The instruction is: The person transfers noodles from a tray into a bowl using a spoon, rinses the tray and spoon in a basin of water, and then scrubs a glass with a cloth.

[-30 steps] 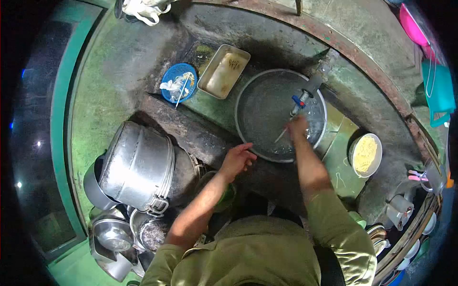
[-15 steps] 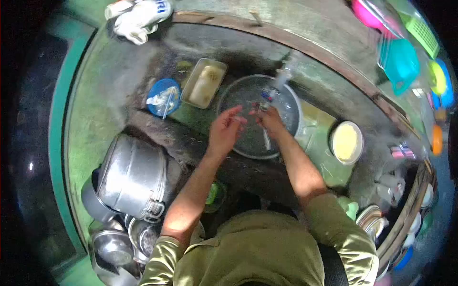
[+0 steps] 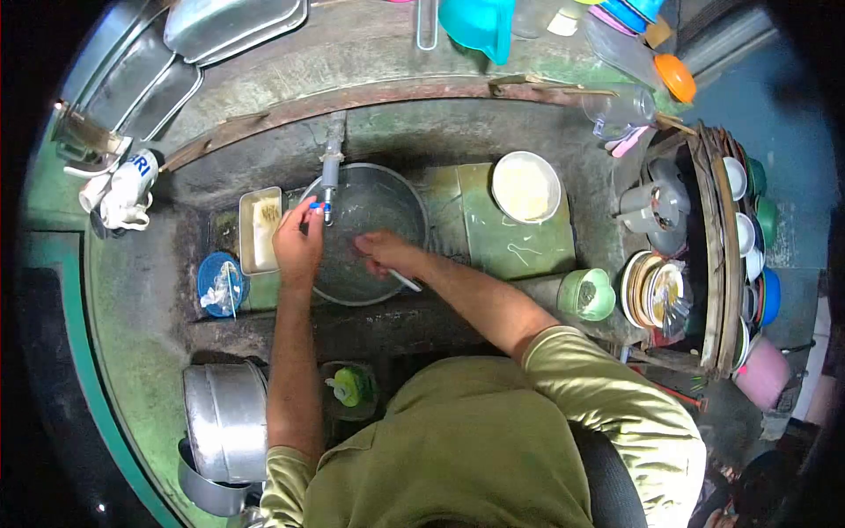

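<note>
My left hand (image 3: 300, 248) is closed, its fingertips pinching the blue handle (image 3: 319, 206) of the tap (image 3: 330, 176). Below the spout stands a large round metal basin (image 3: 421, 198) of greyish water, its left rim partly behind my left hand. Over the basin's right half, my right hand (image 3: 390, 253) is curled round a slim, pale utensil (image 3: 405, 280). Its handle end sticks out toward me; the rest is hidden by my fingers, so its kind cannot be made out. No stream of water shows under the spout.
Left of the basin lie a rectangular tray (image 3: 247, 231) and a blue basket (image 3: 208, 280). Rightward are a round pan with yellowish contents (image 3: 526, 187), a light green bowl (image 3: 585, 295) and stacked plates (image 3: 635, 295). A large metal pot (image 3: 224, 422) stands near my left arm.
My view has swung to the right. My left hand, open over the basin before, has closed on the tap handle. My right hand has moved away from the spout, keeping the utensil.
</note>
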Available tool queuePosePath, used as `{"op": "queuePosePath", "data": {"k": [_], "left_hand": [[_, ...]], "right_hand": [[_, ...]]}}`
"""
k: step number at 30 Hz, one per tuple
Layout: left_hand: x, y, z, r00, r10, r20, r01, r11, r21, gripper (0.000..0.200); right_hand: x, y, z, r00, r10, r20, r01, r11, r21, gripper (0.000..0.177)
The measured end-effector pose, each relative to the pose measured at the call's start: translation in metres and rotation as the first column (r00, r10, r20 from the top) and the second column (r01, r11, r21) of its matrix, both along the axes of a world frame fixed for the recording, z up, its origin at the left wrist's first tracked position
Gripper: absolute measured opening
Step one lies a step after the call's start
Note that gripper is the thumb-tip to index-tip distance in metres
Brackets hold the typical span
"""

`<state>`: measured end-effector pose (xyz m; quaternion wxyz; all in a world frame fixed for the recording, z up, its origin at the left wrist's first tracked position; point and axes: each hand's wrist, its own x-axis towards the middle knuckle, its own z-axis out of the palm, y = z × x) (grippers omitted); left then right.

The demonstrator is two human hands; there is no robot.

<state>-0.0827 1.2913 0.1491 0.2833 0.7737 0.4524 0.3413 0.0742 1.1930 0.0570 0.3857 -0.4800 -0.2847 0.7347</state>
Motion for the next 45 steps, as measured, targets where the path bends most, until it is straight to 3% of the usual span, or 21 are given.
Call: {"op": "queuePosePath", "data": {"k": [4, 5, 8, 13, 17, 19, 20, 21, 23, 26, 28, 29, 31, 32, 36, 39, 41, 42, 43, 44, 45], "left_hand": [[0.003, -0.003, 0.014, 0.999, -0.022, -0.032, 0.023, 1.0, 0.018, 0.025], [0.005, -0.003, 0.017, 0.999, -0.019, -0.045, 0.02, 1.0, 0.015, 0.024], [0.005, 0.002, 0.013, 0.994, -0.042, -0.105, 0.049, 0.997, 0.063, 0.024], [0.001, -0.006, 0.022, 0.962, 0.019, -0.271, 0.009, 0.995, 0.099, 0.029], [0.001, -0.036, -0.049, 0.918, 0.213, 0.333, -0.141, 0.963, -0.228, 0.051], [0.002, -0.065, -0.056, 0.873, 0.44, 0.213, -0.07, 0.544, -0.836, 0.048], [-0.004, -0.072, -0.069, 0.852, 0.425, 0.306, 0.146, 0.368, -0.918, 0.047], [-0.012, -0.074, -0.09, 0.815, 0.438, 0.38, 0.344, 0.163, -0.925, 0.046], [-0.017, -0.072, -0.122, 0.782, 0.513, 0.355, 0.326, 0.149, -0.934, 0.043], [-0.028, -0.06, -0.143, 0.796, 0.539, 0.275, 0.197, 0.2, -0.96, 0.036], [-0.041, -0.051, -0.16, 0.856, 0.473, 0.21, 0.1, 0.246, -0.964, 0.033], [-0.05, -0.049, -0.173, 0.909, 0.403, 0.105, -0.019, 0.292, -0.956, 0.031], [-0.048, -0.058, -0.172, 0.925, 0.379, -0.014, -0.166, 0.371, -0.914, 0.028], [-0.042, -0.067, -0.162, 0.906, 0.424, -0.018, -0.203, 0.397, -0.895, 0.029], [-0.051, -0.109, -0.156, 0.909, 0.417, 0.0, -0.205, 0.448, -0.87, 0.032], [-0.051, -0.136, -0.143, 0.92, 0.388, -0.062, -0.255, 0.469, -0.846, 0.035], [-0.056, -0.141, -0.145, 0.92, 0.388, -0.054, -0.233, 0.429, -0.873, 0.036], [-0.05, -0.144, -0.137, 0.918, 0.389, -0.081, -0.255, 0.419, -0.871, 0.036], [-0.051, -0.145, -0.141, 0.918, 0.389, -0.075, -0.25, 0.422, -0.871, 0.036], [-0.053, -0.145, -0.151, 0.922, 0.387, -0.033, -0.22, 0.451, -0.865, 0.037], [-0.052, -0.143, -0.156, 0.923, 0.384, 0.009, -0.191, 0.481, -0.856, 0.037]], "right_hand": [[0.05, -0.062, -0.03, 0.857, -0.192, 0.479, 0.291, 0.946, -0.141, 0.027], [0.068, -0.086, -0.077, 0.879, -0.371, 0.301, 0.453, 0.847, -0.277, 0.023], [0.088, -0.145, -0.042, 0.784, -0.491, 0.378, 0.614, 0.703, -0.359, 0.019], [0.068, -0.13, -0.029, 0.934, -0.228, 0.276, 0.316, 0.886, -0.338, 0.023], [0.032, -0.065, -0.045, 0.959, -0.261, 0.113, 0.273, 0.956, -0.104, 0.031], [0.006, -0.038, -0.006, 0.949, -0.149, 0.279, 0.167, 0.985, -0.042, 0.038], [-0.006, -0.029, -0.013, 0.919, -0.036, 0.392, -0.007, 0.994, 0.108, 0.036], [-0.013, -0.026, -0.014, 0.909, -0.074, 0.41, 0.039, 0.995, 0.092, 0.036], [-0.021, -0.025, -0.013, 0.626, 0.036, 0.779, -0.393, 0.878, 0.274, 0.029], [0.018, -0.06, -0.015, 0.609, -0.185, 0.771, -0.119, 0.94, 0.32, 0.027], [0.067, -0.086, -0.074, 0.821, -0.26, 0.508, 0.274, 0.96, 0.049, 0.026], [0.095, -0.109, -0.091, 0.817, -0.534, 0.216, 0.569, 0.807, -0.159, 0.026], [0.156, -0.131, -0.101, 0.645, -0.714, 0.272, 0.751, 0.527, -0.398, 0.033], [0.183, -0.145, -0.124, 0.522, -0.835, 0.175, 0.809, 0.42, -0.412, 0.041], [0.257, -0.146, -0.122, 0.089, -0.88, 0.466, 0.969, -0.033, -0.246, 0.047], [0.291, -0.16, -0.154, 0.15, -0.886, 0.439, 0.953, 0.012, -0.302, 0.047], [0.31, -0.169, -0.169, 0.521, -0.715, 0.467, 0.845, 0.353, -0.403, 0.05], [0.315, -0.169, -0.164, 0.52, -0.716, 0.466, 0.845, 0.353, -0.402, 0.05], [0.322, -0.17, -0.158, 0.625, -0.352, 0.696, 0.734, 0.568, -0.373, 0.048], [0.329, -0.167, -0.149, 0.543, 0.059, 0.838, 0.555, 0.723, -0.411, 0.046], [0.344, -0.168, -0.209, 0.383, -0.285, 0.879, 0.678, 0.733, -0.057, 0.043]]}}
